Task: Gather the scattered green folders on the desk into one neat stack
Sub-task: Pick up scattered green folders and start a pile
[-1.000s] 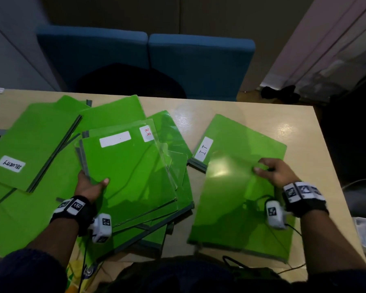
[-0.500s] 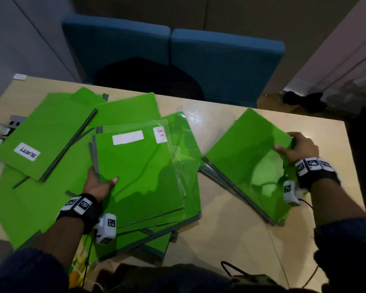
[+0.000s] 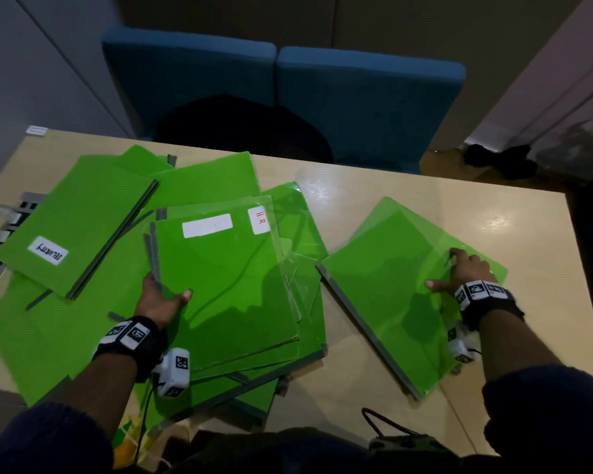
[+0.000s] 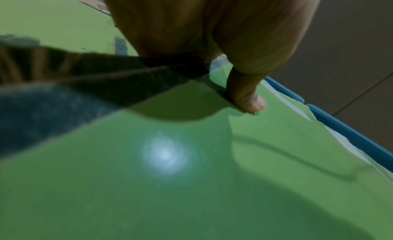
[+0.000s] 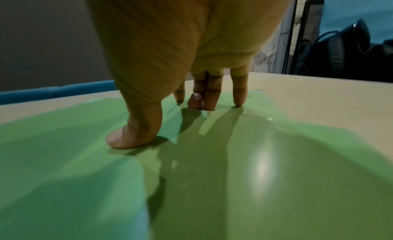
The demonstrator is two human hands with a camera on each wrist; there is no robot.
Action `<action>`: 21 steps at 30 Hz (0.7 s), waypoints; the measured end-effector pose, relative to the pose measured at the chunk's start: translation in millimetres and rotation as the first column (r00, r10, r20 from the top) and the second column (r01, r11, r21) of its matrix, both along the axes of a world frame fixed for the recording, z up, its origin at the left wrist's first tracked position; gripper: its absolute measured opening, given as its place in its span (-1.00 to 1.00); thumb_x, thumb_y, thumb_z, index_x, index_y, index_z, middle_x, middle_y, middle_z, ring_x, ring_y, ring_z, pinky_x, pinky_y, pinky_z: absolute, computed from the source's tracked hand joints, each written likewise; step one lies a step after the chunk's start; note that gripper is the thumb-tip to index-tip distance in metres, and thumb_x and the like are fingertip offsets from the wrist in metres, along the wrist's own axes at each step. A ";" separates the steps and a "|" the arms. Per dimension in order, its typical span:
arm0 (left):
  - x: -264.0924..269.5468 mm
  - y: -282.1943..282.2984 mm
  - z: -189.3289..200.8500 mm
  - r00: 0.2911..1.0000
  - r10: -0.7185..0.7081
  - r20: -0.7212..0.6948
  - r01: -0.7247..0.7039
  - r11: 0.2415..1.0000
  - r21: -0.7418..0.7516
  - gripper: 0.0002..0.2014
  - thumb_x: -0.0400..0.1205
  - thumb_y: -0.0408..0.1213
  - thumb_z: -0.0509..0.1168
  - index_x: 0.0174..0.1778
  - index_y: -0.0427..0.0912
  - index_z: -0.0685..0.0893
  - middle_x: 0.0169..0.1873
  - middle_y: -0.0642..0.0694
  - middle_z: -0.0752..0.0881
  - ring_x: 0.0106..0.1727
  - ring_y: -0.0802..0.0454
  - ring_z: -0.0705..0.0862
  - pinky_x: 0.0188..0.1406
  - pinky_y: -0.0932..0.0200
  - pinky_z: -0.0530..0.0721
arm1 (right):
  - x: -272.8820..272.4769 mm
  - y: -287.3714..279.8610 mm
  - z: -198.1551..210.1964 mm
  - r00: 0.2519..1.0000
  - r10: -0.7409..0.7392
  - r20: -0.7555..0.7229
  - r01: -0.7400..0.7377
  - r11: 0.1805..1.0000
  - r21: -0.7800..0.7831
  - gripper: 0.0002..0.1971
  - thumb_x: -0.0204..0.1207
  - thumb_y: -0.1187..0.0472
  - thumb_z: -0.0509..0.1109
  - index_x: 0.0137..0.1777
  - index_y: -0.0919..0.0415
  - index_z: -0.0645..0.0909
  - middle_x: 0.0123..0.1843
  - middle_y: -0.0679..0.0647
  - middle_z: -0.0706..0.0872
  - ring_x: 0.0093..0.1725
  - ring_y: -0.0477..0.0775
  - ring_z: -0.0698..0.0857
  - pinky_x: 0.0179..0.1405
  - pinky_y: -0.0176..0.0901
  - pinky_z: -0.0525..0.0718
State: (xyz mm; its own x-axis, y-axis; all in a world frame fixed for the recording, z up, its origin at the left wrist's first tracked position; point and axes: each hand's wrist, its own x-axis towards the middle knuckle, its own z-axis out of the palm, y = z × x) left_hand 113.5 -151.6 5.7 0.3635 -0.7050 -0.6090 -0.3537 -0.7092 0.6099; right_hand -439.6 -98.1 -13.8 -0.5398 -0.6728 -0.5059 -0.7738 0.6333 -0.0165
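Green folders lie scattered over the left half of the desk [image 3: 356, 200]. My left hand [image 3: 165, 295] grips the left edge of the top folder marked H.R [image 3: 226, 285]; its thumb [image 4: 248, 99] lies on the cover [image 4: 191, 176] and its fingers are hidden underneath. To the right, apart from the pile, lie translucent green folders [image 3: 391, 295] overlapping one on another. My right hand [image 3: 459, 271] presses on them near their right edge, with its thumb [image 5: 132, 137] and straight fingertips [image 5: 239, 99] touching the cover [image 5: 255, 176].
A folder labelled SECURITY [image 3: 72, 234] lies at the far left over other folders. Grey items [image 3: 0, 227] sit at the desk's left edge. Two blue chairs [image 3: 356, 97] stand behind the desk. A black cable [image 3: 380, 422] runs along the near edge.
My right hand slid the near right folder up over the one with the white label, then shifted back along the right edge. The left hand kept its hold.
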 end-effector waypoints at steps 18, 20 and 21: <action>8.5 -1.0 -5.5 0.996 -0.081 0.042 0.082 0.997 -0.015 -0.16 0.55 -0.26 0.47 0.63 0.00 0.09 0.62 -0.28 0.26 0.54 -0.45 0.32 0.41 -0.41 0.41 | 34.6 104.9 -3.6 0.970 -0.240 0.030 0.241 0.963 -0.116 -0.09 0.25 -0.17 0.66 0.49 0.28 0.40 0.38 0.38 0.44 0.42 0.44 0.42 0.37 0.26 0.50; 9.9 -1.1 -6.4 0.996 -0.084 0.043 0.085 0.996 -0.010 -0.15 0.54 -0.26 0.47 0.63 0.01 0.08 0.62 -0.28 0.26 0.53 -0.45 0.32 0.40 -0.42 0.42 | 38.9 108.3 -5.5 0.950 -0.311 0.031 0.312 0.947 -0.076 -0.03 0.12 -0.23 0.70 0.41 0.29 0.40 0.34 0.36 0.52 0.37 0.41 0.49 0.31 0.22 0.56; 10.7 -1.5 -7.4 0.995 -0.087 0.039 0.087 0.996 -0.007 -0.15 0.53 -0.25 0.48 0.63 0.02 0.08 0.62 -0.28 0.27 0.53 -0.45 0.32 0.40 -0.42 0.42 | 40.0 111.3 -7.5 0.943 -0.332 0.036 0.333 0.941 -0.053 0.00 0.05 -0.28 0.71 0.38 0.27 0.42 0.33 0.33 0.55 0.35 0.39 0.53 0.30 0.20 0.59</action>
